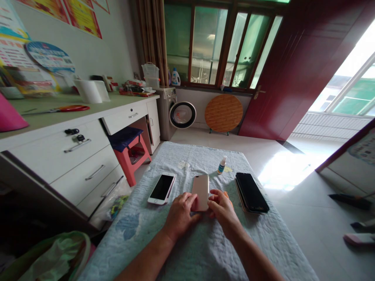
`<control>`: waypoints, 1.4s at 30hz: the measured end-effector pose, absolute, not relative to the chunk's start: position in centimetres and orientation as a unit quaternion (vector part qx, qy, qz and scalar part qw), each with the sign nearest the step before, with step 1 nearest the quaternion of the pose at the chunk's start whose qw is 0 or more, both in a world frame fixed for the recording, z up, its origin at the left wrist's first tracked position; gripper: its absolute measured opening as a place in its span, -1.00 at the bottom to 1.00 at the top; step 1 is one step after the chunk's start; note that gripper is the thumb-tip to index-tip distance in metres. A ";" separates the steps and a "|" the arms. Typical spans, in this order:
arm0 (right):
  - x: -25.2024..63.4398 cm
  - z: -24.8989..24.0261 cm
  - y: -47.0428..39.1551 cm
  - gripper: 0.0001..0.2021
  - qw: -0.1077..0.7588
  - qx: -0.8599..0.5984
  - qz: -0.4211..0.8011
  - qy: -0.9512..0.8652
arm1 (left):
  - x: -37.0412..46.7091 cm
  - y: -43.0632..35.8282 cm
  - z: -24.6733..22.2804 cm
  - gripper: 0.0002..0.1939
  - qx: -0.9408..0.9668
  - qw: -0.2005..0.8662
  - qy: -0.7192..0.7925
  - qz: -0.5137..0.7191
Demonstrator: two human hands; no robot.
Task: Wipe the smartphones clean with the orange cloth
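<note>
A gold smartphone [200, 191] lies back up on the quilted cloth, its camera end pointing away from me. My left hand [182, 212] grips its lower left side, fingers on the back and thumb near the bottom edge. At the phone's lower right edge are the bent fingertips of my right hand [222, 210]. Something orange [229, 198], perhaps a cloth, pokes out from that hand; most of it is hidden. Left of the hands rests a white-framed phone [162, 189] with a dark screen. On the right, a black phone [252, 192] sits on top of another phone.
A small spray bottle [222, 165] stands upright beyond the phones on the light blue quilted cloth [187, 154]. To the left are a white desk [73, 156] with drawers and a red stool [134, 156]. An open washing machine [168, 113] is behind.
</note>
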State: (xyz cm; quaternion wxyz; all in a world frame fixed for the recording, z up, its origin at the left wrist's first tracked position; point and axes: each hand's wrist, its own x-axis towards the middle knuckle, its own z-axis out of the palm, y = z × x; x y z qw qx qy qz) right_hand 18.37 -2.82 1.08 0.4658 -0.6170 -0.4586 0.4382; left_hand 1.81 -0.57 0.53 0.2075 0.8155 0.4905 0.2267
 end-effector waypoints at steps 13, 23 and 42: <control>16.1 1.5 -3.6 -0.53 0.514 -0.514 0.536 -0.429 | 2.3 -0.7 0.7 -0.64 0.804 0.217 0.498 0.241; 15.8 1.2 -3.3 -0.42 0.518 -0.470 0.597 -0.393 | 2.2 -1.1 1.3 -0.69 0.783 0.275 0.425 0.361; 16.5 2.2 -3.8 -0.42 0.592 -0.398 0.592 -0.374 | 3.0 -2.0 0.6 -0.38 0.830 0.279 0.349 0.333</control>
